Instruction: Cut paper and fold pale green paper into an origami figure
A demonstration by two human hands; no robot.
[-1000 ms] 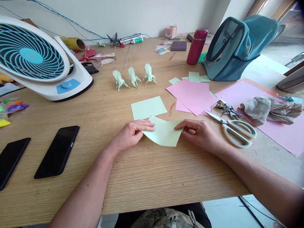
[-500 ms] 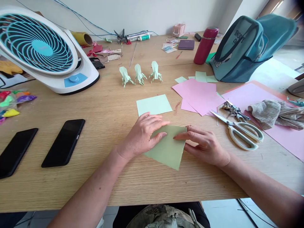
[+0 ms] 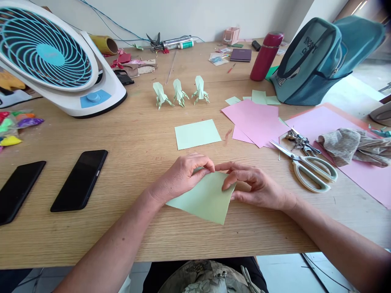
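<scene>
A light green sheet of paper (image 3: 203,201) is between my two hands, tilted a little above the wooden table. My left hand (image 3: 186,173) pinches its far edge between thumb and fingers. At the paper's right edge, my right hand (image 3: 255,185) grips it with the thumb beneath and a bent finger on top, the index finger stretched toward the left fingertips. Just beyond my hands lies a second pale green sheet (image 3: 198,134), flat. Farther back stand three folded green paper figures with legs, one of them a paper figure (image 3: 200,88) on the right.
White-handled scissors (image 3: 311,169) and keys (image 3: 301,142) lie to the right, beside pink paper (image 3: 255,120). A red bottle (image 3: 266,57) and a blue backpack (image 3: 308,61) stand behind. On the left are a fan (image 3: 51,55) and two phones, one a black phone (image 3: 80,181).
The green paper has shifted slightly left and toward me, its far edge lifted. My left hand has gone from lying on the sheet to pinching that edge; my right index finger has extended leftward.
</scene>
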